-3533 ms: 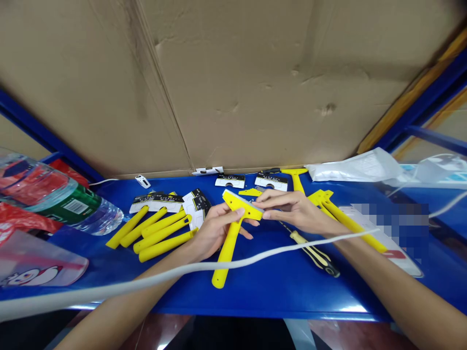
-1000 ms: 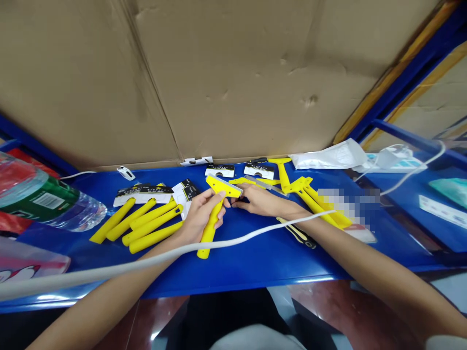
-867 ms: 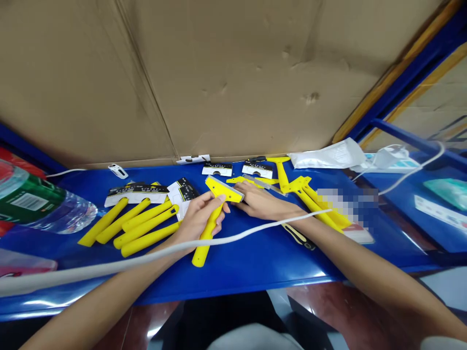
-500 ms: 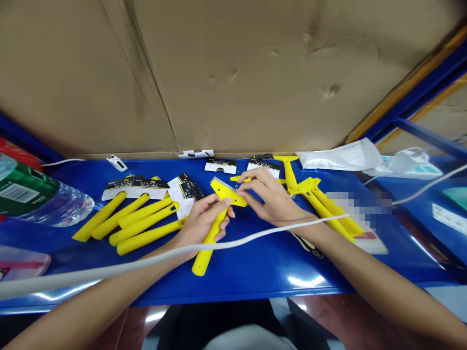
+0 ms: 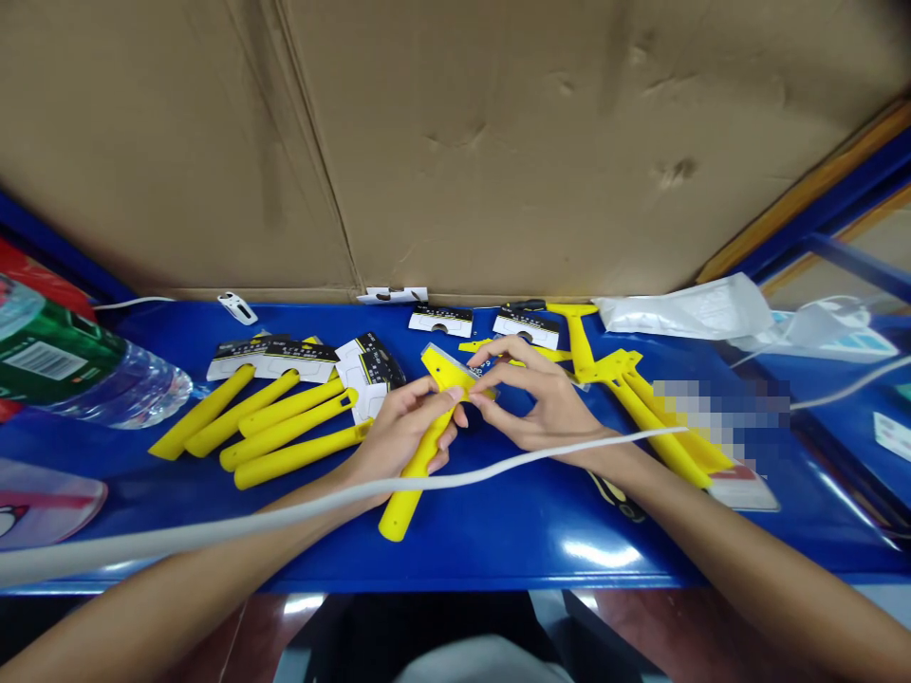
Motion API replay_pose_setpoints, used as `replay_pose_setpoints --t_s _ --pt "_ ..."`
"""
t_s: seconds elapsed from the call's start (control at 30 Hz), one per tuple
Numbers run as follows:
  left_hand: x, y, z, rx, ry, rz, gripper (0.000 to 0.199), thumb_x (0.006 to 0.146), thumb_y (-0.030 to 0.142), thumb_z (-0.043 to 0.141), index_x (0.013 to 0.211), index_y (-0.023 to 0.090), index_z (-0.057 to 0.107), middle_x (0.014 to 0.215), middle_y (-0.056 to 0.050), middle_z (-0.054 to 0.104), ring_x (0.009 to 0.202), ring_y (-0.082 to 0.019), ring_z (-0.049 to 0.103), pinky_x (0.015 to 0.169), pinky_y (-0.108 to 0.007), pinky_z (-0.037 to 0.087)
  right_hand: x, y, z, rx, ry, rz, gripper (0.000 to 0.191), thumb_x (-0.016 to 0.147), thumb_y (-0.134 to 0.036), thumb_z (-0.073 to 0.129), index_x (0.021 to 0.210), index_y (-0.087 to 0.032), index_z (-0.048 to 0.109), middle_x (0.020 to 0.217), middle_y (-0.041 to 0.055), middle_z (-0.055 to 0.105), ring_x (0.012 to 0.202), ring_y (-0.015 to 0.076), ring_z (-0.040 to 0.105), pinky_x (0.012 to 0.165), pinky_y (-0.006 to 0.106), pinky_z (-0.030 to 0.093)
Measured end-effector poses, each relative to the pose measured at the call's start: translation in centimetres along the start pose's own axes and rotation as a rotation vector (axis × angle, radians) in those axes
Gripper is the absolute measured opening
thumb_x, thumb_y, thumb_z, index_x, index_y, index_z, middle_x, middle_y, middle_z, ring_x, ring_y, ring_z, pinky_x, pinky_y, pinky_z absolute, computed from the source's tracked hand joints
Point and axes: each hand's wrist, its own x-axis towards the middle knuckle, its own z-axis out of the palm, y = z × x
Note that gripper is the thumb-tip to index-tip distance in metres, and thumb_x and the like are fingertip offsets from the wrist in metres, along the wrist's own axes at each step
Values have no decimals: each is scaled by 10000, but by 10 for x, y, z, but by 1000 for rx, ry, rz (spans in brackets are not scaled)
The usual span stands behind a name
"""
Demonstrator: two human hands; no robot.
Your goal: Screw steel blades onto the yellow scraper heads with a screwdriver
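Observation:
A yellow scraper (image 5: 404,507) is held tilted in my left hand (image 5: 399,427), its fingers wrapped round the neck and the thumb on the head. A thin, pale blade strip runs along the head's far edge. My right hand (image 5: 545,403) is pinched, thumb and forefinger touching the scraper head; anything between those fingertips is too small or hidden to make out. To the left lie several yellow scraper handles (image 5: 285,460) with black-and-white cards (image 5: 303,360) on their ends. On the right are more yellow scrapers (image 5: 659,432), without cards, heads pointing away.
A white cable (image 5: 285,512) crosses in front of my forearms. At the left lies a plastic bottle (image 5: 85,370). Behind stand a cardboard wall (image 5: 498,171), loose cards (image 5: 439,321) and a dark-handled tool (image 5: 523,305). A white packet (image 5: 676,305) lies back right on the blue table (image 5: 498,541).
My right fingertips have moved inward along the scraper head, from its right end towards its middle, and now cover part of it. My left hand keeps its grip. The view has shifted slightly.

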Motion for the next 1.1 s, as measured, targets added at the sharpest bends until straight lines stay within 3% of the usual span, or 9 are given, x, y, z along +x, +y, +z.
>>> replay_pose_setpoints --t_s 0.13,0.27,0.37,0.43,0.5,0.6,0.67,0.9,1.1 --pt "1 -1 -2 6 -20 11 323 869 420 866 909 170 665 778 -17 674 510 -78 516 396 -180 408 3 5 1 221 -23 232 47 916 -255 798 954 -250 770 1192 77 726 1205 271 687 1084 503 523" --pt "3 -3 -3 9 -58 16 327 877 427 861 996 184 677 849 -26 695 536 -87 536 406 -191 442 5 8 2 534 -79 458 280 829 -387 903 1012 -247 745 1113 51 752 1084 249 721 1041 476 562" --pt "3 -3 -4 -13 -65 13 310 889 418 851 948 172 673 829 -26 685 518 -77 513 384 -183 421 7 10 -1 674 -44 525 335 829 -411 906 1055 -248 719 1107 42 751 1073 236 727 1031 448 573" --pt "3 -2 -4 -42 -49 44 309 894 406 848 892 172 646 821 -24 682 510 -72 498 370 -176 406 8 16 -4 610 48 504 257 908 -408 827 1069 -249 705 1119 52 751 1086 239 730 1026 450 571" --pt "3 1 -4 -66 -26 104 319 897 393 847 850 179 614 822 -21 685 505 -69 489 364 -172 402 8 27 -8 385 105 426 166 968 -377 744 1062 -246 703 1103 67 748 1061 252 727 999 468 573" --pt "4 6 -5 -84 19 184 325 891 382 853 837 185 601 813 -12 680 503 -69 488 357 -168 399 6 46 -13 -45 -8 278 63 961 -272 706 1009 -243 735 1078 88 744 1037 285 703 967 504 573" --pt "5 9 -5 -95 55 213 332 872 379 869 836 186 600 806 -9 674 507 -71 492 351 -164 392 3 55 -13 -193 -96 225 85 963 -230 696 1014 -236 763 1100 100 740 1067 298 697 1009 524 560" --pt "7 13 -6 -100 80 233 373 832 383 898 802 188 581 800 -16 676 507 -81 510 344 -171 396 -1 61 -3 -264 -211 190 109 994 -276 735 1060 -232 810 1110 100 745 1083 287 683 1033 497 544" --pt "5 11 -3 -88 55 213 365 837 394 894 829 183 597 794 -11 679 488 -69 499 352 -167 403 3 57 -1 -213 -216 232 95 982 -162 699 986 -218 775 1073 74 748 1060 260 682 1019 459 535"
